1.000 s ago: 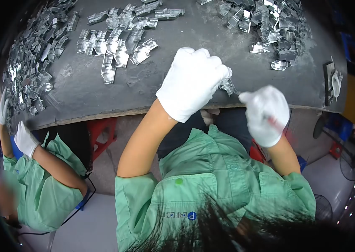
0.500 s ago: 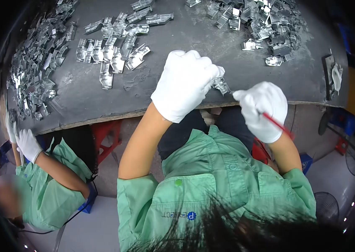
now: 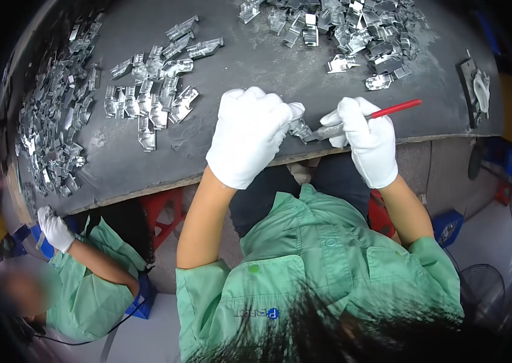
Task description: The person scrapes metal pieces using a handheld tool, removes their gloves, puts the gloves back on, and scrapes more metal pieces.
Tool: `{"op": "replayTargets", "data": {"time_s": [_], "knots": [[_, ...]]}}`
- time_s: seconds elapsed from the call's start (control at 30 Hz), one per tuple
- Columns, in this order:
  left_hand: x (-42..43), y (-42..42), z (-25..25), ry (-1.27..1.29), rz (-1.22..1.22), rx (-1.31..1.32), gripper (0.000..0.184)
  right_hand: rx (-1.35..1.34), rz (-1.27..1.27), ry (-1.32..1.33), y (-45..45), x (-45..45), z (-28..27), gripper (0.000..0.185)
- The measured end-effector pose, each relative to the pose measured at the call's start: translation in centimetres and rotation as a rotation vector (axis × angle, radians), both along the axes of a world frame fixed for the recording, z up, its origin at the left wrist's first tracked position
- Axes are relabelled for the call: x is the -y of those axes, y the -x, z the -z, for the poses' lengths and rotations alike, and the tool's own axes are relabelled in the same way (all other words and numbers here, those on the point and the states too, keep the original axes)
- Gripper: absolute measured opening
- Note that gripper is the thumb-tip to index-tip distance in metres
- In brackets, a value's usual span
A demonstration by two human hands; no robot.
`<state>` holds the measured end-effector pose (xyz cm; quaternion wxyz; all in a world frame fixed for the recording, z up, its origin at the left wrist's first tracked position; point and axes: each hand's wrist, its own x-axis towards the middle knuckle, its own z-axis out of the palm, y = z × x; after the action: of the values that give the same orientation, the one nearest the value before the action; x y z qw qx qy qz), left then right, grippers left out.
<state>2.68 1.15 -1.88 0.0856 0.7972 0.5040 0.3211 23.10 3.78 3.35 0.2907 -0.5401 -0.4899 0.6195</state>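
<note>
My left hand (image 3: 250,136), in a white glove, is closed around a small shiny metal bracket (image 3: 302,130) near the table's front edge. Only the bracket's right end shows beyond the fingers; the glove covers the rest. To the right, my white-gloved right hand (image 3: 370,142) grips a thin tool with a red handle (image 3: 396,108). The handle sticks out to the upper right, while the grey front end (image 3: 327,132) points left and meets or nearly meets the bracket. What kind of tip it has is not clear.
Loose metal brackets (image 3: 158,91) lie ahead on the dark table (image 3: 238,66). Larger piles lie at the far left (image 3: 56,127) and back right (image 3: 377,36). A white cloth-like item (image 3: 481,91) lies at the right edge. A co-worker's gloved hand (image 3: 56,230) is at the lower left.
My right hand has come up and left toward the bracket. Its red handle has swung from pointing down-right to up-right. My left hand keeps its hold. The whole view has shifted slightly.
</note>
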Motion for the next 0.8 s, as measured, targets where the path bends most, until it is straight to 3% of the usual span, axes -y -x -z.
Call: {"op": "replayTargets", "data": {"time_s": [0.03,0.13,0.2,0.27,0.3,0.37,0.4,0.47,0.67,0.73,0.8], "knots": [[0.0,0.0,0.0,0.004,-0.005,-0.004,0.022,-0.048,0.021,0.033,0.3,0.0,-0.1,0.029],[0.1,0.0,0.0,0.020,-0.017,-0.016,0.027,0.642,-0.590,-1.240,0.6,0.0,-0.6,0.013],[0.0,0.1,-0.5,0.027,0.001,-0.032,0.029,0.754,-0.635,-1.432,2.5,3.2,-1.1,0.007],[-0.1,0.1,0.1,-0.007,0.013,0.008,0.032,0.891,-0.596,-1.469,2.4,3.4,-0.2,0.008],[-0.2,0.1,0.5,-0.016,0.008,0.012,0.032,0.819,-0.570,-1.381,1.5,1.9,-0.5,0.009],[-0.3,0.1,0.3,-0.024,0.005,-0.019,0.032,0.458,-0.353,-1.039,0.6,-0.1,-0.5,0.016],[-0.3,0.1,0.2,-0.021,0.005,-0.014,0.032,0.071,0.032,-0.346,0.8,0.9,-1.0,0.019],[-0.3,0.1,0.1,-0.015,0.014,-0.007,0.032,0.031,0.089,-0.068,0.2,0.6,-1.2,0.021],[-0.4,0.0,0.1,-0.023,0.018,0.023,0.033,0.112,-0.017,-0.433,0.9,1.0,0.9,0.020],[-0.5,0.1,0.4,-0.027,0.019,0.020,0.033,0.512,-0.356,-1.316,1.0,0.6,1.3,0.021],[-0.4,0.1,0.4,-0.021,0.021,0.017,0.032,0.671,-0.608,-1.451,1.5,2.3,0.1,0.018]]}}
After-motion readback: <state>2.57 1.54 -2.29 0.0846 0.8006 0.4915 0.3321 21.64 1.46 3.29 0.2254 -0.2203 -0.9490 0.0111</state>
